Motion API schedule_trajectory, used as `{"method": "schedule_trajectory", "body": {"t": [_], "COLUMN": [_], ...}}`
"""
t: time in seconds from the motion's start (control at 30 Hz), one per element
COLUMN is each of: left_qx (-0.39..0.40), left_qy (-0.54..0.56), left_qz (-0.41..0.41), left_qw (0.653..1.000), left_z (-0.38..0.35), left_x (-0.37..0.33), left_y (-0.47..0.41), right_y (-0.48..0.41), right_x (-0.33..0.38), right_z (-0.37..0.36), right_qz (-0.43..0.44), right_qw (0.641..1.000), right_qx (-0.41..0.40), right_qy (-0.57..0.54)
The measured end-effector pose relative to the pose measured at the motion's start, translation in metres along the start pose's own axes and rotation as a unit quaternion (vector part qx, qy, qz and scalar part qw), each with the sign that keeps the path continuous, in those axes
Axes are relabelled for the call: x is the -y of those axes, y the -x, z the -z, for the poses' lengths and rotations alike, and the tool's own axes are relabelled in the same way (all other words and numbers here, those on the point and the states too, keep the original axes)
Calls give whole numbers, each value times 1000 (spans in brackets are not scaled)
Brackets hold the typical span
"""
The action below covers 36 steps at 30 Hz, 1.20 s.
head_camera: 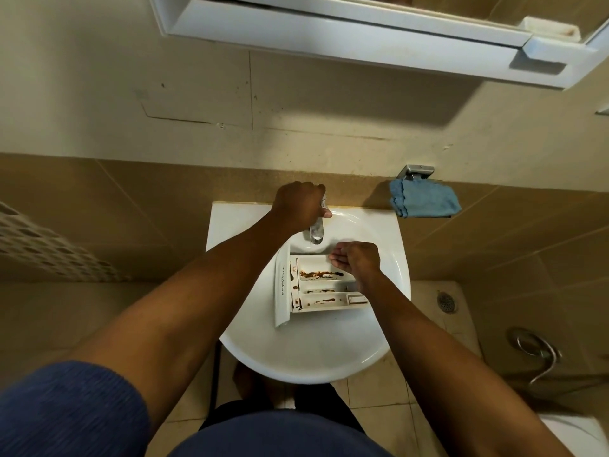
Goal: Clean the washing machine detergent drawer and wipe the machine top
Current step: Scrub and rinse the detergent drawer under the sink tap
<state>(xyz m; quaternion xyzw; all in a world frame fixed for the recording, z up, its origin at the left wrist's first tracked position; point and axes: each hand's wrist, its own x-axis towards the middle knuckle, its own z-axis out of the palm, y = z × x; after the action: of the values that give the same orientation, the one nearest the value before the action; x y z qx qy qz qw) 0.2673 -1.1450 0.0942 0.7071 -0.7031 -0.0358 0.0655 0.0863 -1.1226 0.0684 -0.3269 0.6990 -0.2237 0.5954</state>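
Observation:
A white detergent drawer lies in the white sink, its front panel to the left and its compartments streaked with brown residue. My left hand grips the handle of the chrome tap at the back of the basin. No water shows at the spout. My right hand hovers over the drawer's far right corner with fingers curled; whether it holds the drawer's edge is hidden. A blue cloth hangs from a metal holder on the wall, right of the sink.
A white mirror cabinet juts out overhead. A white perforated basket sits at the left. A floor drain and a chrome hose fitting lie on the tiled floor at the right.

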Motion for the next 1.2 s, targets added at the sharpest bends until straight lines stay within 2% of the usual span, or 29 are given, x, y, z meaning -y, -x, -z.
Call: {"method": "schedule_trajectory", "body": {"t": [0.27, 0.47, 0.6, 0.7, 0.77, 0.87, 1.03, 1.2], "left_qx": [4, 2, -12, -50, -79, -98, -86, 9], "left_qy": [-1, 6, 81, 212, 242, 261, 284, 365], "left_qz": [4, 4, 12, 94, 169, 230, 274, 288], "left_qw": [1000, 1000, 997, 971, 952, 932, 915, 885], "left_z": [2, 3, 4, -5, -19, -37, -49, -65], "left_x": [-2, -4, -3, 4, 15, 29, 37, 28], "left_y": [1, 6, 17, 40, 62, 95, 131, 142], "right_y": [2, -1, -10, -15, -17, -14, -16, -25], "right_x": [3, 5, 2, -1, -2, 1, 4, 8], "right_z": [-7, -17, -29, -40, -48, -53, -51, -8], "right_qz": [9, 19, 32, 32, 14, -11, -7, -61], "right_qw": [999, 999, 999, 998, 999, 997, 998, 994], "right_qx": [34, 29, 36, 43, 38, 47, 50, 49], "right_qy": [-34, -22, -24, -20, -35, -64, -45, -76]}}
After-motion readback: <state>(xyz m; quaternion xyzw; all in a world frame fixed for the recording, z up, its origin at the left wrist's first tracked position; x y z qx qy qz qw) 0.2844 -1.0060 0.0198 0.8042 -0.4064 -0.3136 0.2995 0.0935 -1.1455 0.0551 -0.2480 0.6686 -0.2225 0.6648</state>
